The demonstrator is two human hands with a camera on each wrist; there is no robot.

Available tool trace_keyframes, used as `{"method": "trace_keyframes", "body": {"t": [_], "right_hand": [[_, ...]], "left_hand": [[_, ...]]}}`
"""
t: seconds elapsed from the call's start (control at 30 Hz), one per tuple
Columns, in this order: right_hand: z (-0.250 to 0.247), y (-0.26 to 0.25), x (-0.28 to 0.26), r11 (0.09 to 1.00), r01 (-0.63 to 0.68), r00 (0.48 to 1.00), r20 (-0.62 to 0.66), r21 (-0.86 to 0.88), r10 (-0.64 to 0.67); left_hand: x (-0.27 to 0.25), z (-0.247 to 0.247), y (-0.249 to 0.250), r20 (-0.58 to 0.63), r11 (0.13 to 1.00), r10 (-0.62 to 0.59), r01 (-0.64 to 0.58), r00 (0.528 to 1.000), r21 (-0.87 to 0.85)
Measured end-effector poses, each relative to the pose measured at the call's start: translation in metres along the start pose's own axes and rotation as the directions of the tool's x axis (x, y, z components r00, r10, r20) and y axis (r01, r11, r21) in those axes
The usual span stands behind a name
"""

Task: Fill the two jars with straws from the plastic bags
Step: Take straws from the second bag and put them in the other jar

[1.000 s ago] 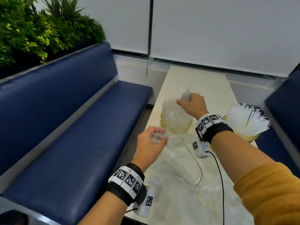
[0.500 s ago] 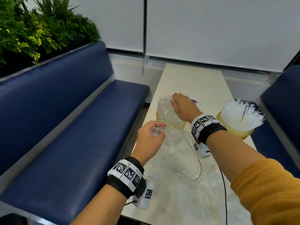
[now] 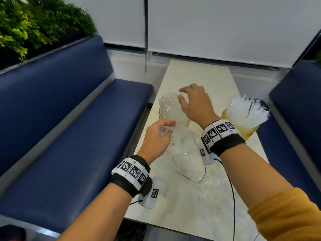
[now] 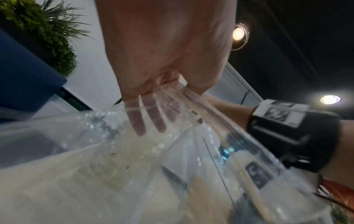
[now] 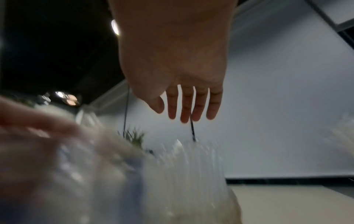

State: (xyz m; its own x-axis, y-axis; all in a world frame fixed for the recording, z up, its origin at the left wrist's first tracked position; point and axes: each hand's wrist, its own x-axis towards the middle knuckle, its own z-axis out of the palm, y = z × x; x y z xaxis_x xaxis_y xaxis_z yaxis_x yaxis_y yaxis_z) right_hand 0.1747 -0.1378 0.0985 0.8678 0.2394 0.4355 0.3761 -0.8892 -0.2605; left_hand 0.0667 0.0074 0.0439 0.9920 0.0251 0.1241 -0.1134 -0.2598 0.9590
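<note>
Two yellowish jars stand on the cream table (image 3: 199, 75). The left jar (image 3: 162, 115) holds a bunch of clear wrapped straws (image 3: 167, 103) (image 5: 191, 163). The right jar (image 3: 248, 130) is packed with straws (image 3: 243, 110) fanning out. My left hand (image 3: 156, 136) pinches the bunched mouth of a clear plastic bag (image 3: 185, 159) (image 4: 134, 159) just in front of the left jar. My right hand (image 3: 194, 101) (image 5: 184, 106) hovers over the left jar's straws, fingers spread and holding nothing.
Crumpled clear plastic (image 3: 213, 192) lies on the near part of the table. Dark blue benches (image 3: 69, 136) flank the table on both sides, with plants (image 3: 34, 26) behind the left one. A black cable (image 3: 232, 197) trails from my right wrist.
My right hand let go of the straws it had pushed into the left jar and lifted with fingers spread. My left hand keeps its pinch on the bag.
</note>
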Motion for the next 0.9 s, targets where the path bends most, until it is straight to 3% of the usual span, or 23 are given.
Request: {"method": "trace_keyframes", "body": {"t": [0.07,0.13,0.17,0.23,0.3,0.4,0.5,0.7,0.9], "right_hand": [[-0.027,-0.017,-0.017,0.999,-0.035,0.999,-0.008,0.041,0.036],[-0.047,-0.031,-0.041,0.995,-0.082,0.968,0.244,0.054,0.067],[-0.050,-0.036,-0.053,0.996,-0.085,0.901,0.430,0.026,0.065],[-0.039,-0.037,-0.074,0.994,0.036,0.703,0.709,-0.107,0.051],[-0.018,-0.036,-0.091,0.973,0.147,0.599,0.799,-0.175,0.054],[0.018,-0.027,-0.112,0.930,0.239,0.595,0.799,-0.278,0.086],[0.041,-0.023,-0.126,0.884,0.283,0.549,0.819,-0.373,0.170],[0.050,-0.030,-0.140,0.927,0.161,0.500,0.838,-0.338,0.219],[0.059,-0.023,-0.147,0.941,0.058,0.547,0.799,-0.333,0.250]], "left_hand": [[-0.001,0.000,-0.001,0.051,0.999,0.011,-0.013,0.999,0.034],[-0.002,0.000,-0.001,0.100,0.997,0.027,-0.034,0.995,0.068],[-0.003,0.000,-0.001,0.127,0.996,0.035,-0.045,0.991,0.078],[-0.005,0.002,0.000,0.167,0.992,0.049,-0.068,0.985,0.106],[-0.007,0.004,0.002,0.190,0.987,0.070,-0.096,0.979,0.131],[-0.011,0.007,0.000,0.202,0.977,0.105,-0.139,0.974,0.161],[-0.016,0.011,-0.003,0.197,0.966,0.122,-0.162,0.973,0.201],[-0.026,0.017,-0.008,0.202,0.955,0.134,-0.181,0.970,0.233],[-0.032,0.015,-0.008,0.236,0.961,0.141,-0.190,0.961,0.202]]}}
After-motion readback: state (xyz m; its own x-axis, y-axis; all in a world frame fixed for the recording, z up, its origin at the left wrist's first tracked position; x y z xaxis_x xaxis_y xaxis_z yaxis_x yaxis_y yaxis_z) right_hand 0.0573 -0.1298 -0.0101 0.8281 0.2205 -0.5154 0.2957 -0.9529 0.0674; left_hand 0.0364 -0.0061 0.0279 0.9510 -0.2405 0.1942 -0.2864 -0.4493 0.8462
